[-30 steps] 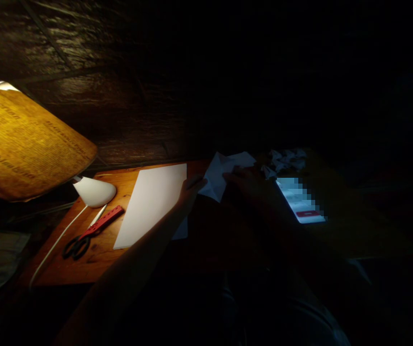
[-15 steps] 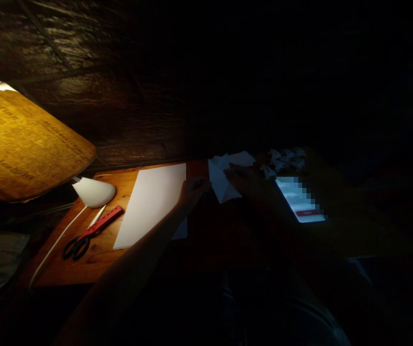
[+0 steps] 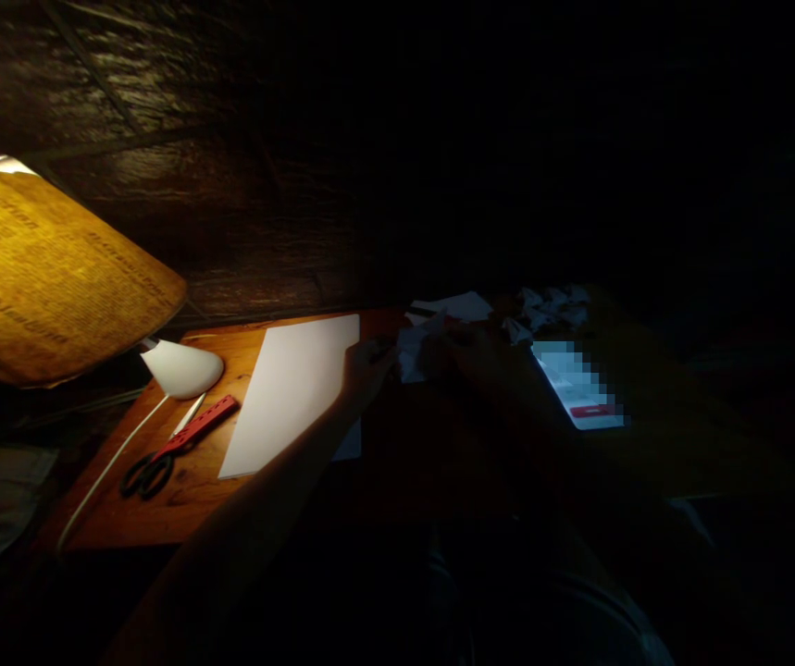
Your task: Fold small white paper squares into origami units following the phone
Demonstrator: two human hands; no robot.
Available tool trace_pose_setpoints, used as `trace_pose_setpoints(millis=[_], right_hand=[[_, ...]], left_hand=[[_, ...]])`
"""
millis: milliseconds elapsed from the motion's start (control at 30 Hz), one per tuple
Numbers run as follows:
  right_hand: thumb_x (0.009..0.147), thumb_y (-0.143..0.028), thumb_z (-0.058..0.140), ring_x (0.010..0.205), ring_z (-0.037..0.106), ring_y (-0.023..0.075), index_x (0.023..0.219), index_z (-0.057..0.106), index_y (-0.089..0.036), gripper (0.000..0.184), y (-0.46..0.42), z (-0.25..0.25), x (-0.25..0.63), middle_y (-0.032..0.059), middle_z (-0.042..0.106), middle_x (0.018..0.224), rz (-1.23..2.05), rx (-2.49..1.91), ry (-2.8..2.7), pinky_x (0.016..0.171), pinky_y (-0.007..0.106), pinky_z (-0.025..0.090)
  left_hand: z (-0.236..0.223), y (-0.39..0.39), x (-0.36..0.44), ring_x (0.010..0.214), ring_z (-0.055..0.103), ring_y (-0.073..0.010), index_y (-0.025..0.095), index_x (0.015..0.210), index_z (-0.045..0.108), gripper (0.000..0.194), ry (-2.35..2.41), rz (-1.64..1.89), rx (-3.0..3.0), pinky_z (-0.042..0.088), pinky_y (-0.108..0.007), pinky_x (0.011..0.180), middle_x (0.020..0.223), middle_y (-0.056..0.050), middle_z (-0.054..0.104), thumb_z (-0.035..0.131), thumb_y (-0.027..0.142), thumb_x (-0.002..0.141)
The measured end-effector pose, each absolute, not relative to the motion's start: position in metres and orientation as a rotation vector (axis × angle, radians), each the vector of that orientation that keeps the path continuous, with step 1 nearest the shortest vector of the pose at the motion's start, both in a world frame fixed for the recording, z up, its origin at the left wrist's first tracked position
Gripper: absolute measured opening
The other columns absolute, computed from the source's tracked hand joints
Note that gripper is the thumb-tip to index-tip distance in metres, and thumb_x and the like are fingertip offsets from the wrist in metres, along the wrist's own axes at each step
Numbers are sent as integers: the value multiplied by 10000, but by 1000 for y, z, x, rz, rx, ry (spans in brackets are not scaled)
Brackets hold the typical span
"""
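Small white creased paper [image 3: 411,359] between both hands, up above brown wood table [image 3: 112,518]. Left hand [image 3: 367,368] pinches its left edge. Right hand [image 3: 473,356] at its right side, too dark to tell how tight fingers close. Step now looks like folding or turning paper. Next move seems to need soft pinch both sides, edges lined up, then firm press on crease. Big flat white paper sheet [image 3: 300,388] left of it, loose white paper piece [image 3: 467,306] behind, little pointy white paper shapes [image 3: 553,307] off right.
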State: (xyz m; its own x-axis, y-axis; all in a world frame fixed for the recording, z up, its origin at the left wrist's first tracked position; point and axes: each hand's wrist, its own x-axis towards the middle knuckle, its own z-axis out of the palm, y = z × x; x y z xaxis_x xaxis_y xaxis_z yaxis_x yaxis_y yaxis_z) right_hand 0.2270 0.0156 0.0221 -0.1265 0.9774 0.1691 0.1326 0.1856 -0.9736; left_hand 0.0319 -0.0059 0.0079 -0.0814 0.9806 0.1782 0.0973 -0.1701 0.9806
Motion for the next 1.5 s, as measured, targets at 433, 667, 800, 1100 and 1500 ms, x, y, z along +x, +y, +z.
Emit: trace_pose_setpoints(millis=[433,667,800,1100,1500], right_hand=[[749,-444,679,600,531,160,562,558,-217,319,14,31,224,7,571,581,1006,-1195,-1515,559,278,413],[715,-503,678,597,524,143,598,560,-211,337,19,20,224,-6,579,604,1092,-1122,-1473,538,255,394],[720,-466,677,608,532,157,588,567,-210,308,20,18,223,9,588,613,1077,-1106,-1464,562,274,397],[721,-431,657,609,526,160,574,552,-227,273,18,23,223,3,576,599,1077,-1126,-1482,561,273,396],[804,-373,648,631,548,176,581,586,-221,277,17,25,225,16,617,627,964,-1273,-1628,608,294,414]], left_hand=[[7,-4,30,469,594,-113,156,767,640,252,1205,1315,1332,433,-207,458,545,5,633,721,395,757],[4,-3,29,473,574,-112,159,749,638,268,1232,1313,1355,432,-216,467,538,-4,630,718,414,774],[5,-3,29,483,578,-114,160,765,640,277,1240,1316,1359,440,-224,484,552,-3,635,719,425,774],[7,-4,30,475,572,-110,159,756,638,245,1210,1315,1359,431,-221,479,545,3,626,715,391,774],[8,-3,30,418,467,-97,189,685,590,231,1191,1268,1338,355,-222,435,503,36,530,694,387,745]])
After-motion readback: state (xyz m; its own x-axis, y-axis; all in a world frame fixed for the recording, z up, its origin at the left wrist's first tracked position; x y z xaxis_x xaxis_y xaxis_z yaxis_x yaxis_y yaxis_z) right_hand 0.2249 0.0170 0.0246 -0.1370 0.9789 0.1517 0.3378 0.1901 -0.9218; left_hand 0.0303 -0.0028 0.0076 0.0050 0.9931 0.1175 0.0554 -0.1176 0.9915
